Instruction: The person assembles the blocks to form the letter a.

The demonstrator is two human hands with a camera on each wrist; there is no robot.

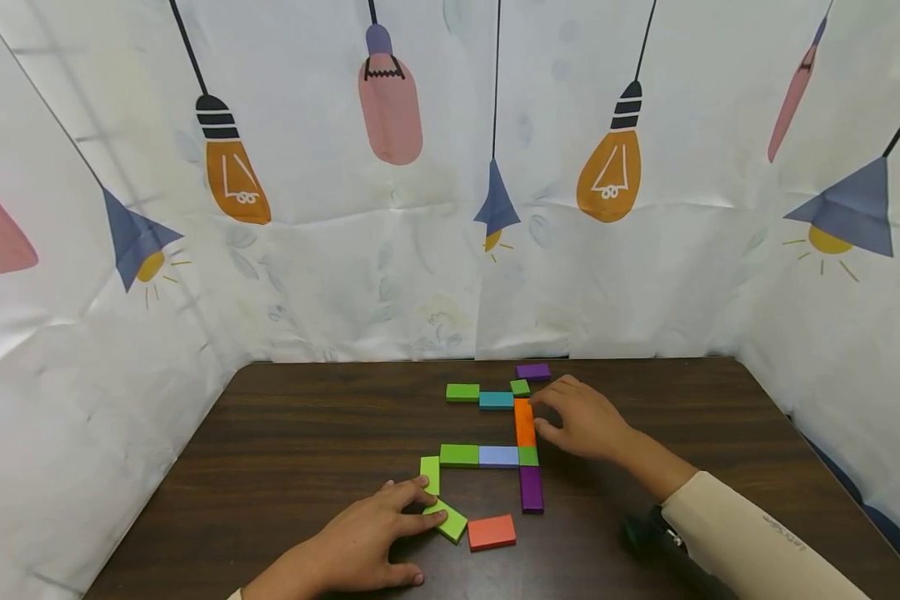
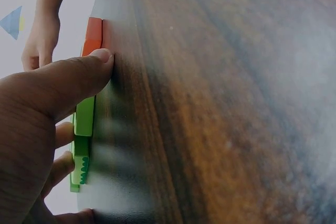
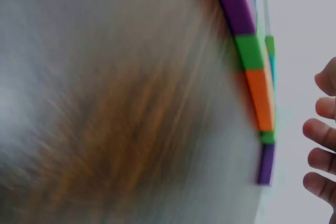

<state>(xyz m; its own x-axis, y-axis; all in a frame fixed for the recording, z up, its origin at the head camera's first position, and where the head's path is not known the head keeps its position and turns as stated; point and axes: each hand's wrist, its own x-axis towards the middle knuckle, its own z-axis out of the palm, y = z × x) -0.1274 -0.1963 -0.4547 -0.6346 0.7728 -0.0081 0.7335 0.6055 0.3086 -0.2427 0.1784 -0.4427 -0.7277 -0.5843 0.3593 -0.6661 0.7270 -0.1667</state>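
Note:
In the head view, flat coloured blocks lie on the table in an angular line. My left hand has its fingertips on a tilted lime block, with another lime block just above it. To its right sits a red-orange block. My right hand is by the right side of the long orange block, its fingers loosely bent. A gap shows between these fingers and the blocks in the right wrist view. Around the orange block are small green blocks and a purple block.
Farther up the line are a teal block, a green block and another purple block. A lavender block joins a green block. The dark wooden table ends at a lamp-printed cloth.

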